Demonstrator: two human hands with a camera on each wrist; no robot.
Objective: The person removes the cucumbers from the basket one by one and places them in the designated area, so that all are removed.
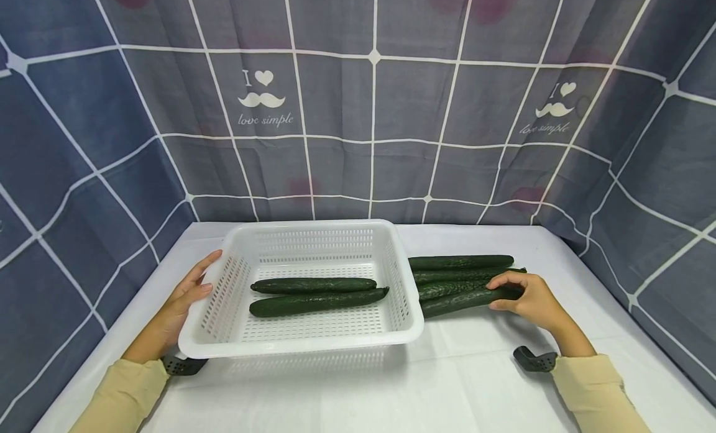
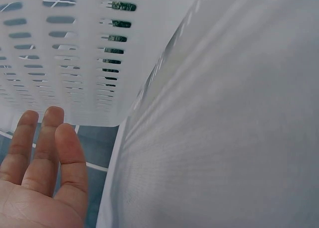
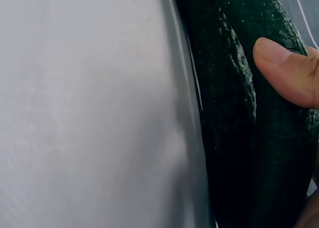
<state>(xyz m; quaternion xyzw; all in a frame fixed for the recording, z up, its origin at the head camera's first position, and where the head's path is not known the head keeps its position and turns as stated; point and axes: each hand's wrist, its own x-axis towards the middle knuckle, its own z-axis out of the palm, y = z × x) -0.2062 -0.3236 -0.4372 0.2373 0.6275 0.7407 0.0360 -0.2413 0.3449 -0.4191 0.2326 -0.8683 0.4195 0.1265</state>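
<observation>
Two dark green cucumbers (image 1: pixel 313 304) lie side by side in a white perforated plastic basket (image 1: pixel 302 347). At the basket's left side is my left hand (image 1: pixel 178 305), its fingers extended along the outer wall and its thumb near the rim. The left wrist view shows those fingers (image 2: pixel 45 153) fairly straight beside the slotted wall. To the right of the basket, several more cucumbers (image 1: pixel 461 261) lie in a row on the cloth. My right hand (image 1: pixel 528 301) grips the right end of the nearest cucumber (image 1: pixel 455 302), the thumb (image 3: pixel 279 63) pressing on its skin.
A white cloth (image 1: pixel 447 383) covers the table. Behind and on both sides hangs a grey-blue curtain (image 1: pixel 341 104) with white grid lines. A black wrist strap (image 1: pixel 534 360) is on the right wrist, another (image 1: pixel 184 365) on the left.
</observation>
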